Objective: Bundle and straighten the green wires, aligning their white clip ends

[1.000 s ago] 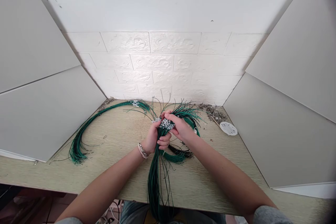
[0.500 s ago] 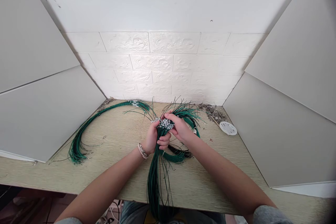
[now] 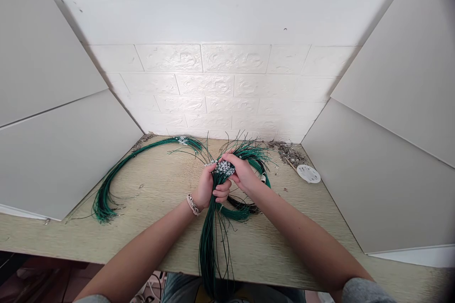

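Hands gripping green wire bundle (image 3: 213, 227) over counter (image 3: 159, 241): left hand (image 3: 208, 188) is fisting it, right hand (image 3: 241, 173) is pinching white tips (image 3: 224, 167). Light, floppy, slippery; best held just below tips.

Cords (image 3: 209, 236): thin green strands, smooth, faint sheen, like waxed or plastic-coated cord.
Beads (image 3: 223, 167): small, whitish, glossy.
Table (image 3: 159, 241): pale wood grain, matt, slightly rough.
Wall (image 3: 220, 90): white brick-pattern panel, textured, soft shine.
Boards (image 3: 53, 151): grey, flat, matt, smooth.
Bracelet (image 3: 192, 204): shiny, metal-looking links.
Disc (image 3: 308, 173): white plastic, smooth.
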Available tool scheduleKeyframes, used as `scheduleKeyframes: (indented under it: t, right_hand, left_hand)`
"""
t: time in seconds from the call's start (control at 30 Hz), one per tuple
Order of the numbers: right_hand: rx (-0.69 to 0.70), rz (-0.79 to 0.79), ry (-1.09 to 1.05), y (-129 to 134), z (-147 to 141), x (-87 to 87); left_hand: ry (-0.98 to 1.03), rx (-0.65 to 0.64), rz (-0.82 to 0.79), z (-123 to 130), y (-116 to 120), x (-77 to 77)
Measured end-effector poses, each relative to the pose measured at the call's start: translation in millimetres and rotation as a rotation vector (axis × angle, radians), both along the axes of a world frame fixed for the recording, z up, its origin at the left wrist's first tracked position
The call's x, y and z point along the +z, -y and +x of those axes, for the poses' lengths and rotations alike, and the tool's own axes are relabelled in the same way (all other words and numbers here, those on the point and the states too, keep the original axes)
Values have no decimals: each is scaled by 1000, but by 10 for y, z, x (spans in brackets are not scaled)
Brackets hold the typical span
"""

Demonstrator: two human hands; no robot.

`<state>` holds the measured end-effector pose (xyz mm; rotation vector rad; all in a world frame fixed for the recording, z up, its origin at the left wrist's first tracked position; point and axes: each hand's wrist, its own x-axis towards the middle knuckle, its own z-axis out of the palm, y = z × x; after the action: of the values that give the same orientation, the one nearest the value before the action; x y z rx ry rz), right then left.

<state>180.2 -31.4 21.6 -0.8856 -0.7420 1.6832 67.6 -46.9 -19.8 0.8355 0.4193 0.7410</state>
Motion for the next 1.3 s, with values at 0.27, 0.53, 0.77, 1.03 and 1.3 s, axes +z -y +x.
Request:
scheduleKeyframes:
  t: [0.27, 0.53, 0.77, 1.03, 1.3]
  right_hand:
    - [91, 114, 34, 5, 66, 33]
    - [189, 144, 86, -54, 101, -63]
    - [191, 147, 77, -43, 92, -77]
    - [269, 124, 84, -104, 111, -116]
    - [268, 98, 58, -81, 87, -117]
  left_hand:
    - [9, -53, 22, -17, -12, -1]
    - [8, -27, -7, -19, -12, 1]
    - [-13, 8, -16, -1, -7, -3]
    - [-14, 34, -17, -1, -12, -5]
    - [28, 37, -8, 0, -4, -9]
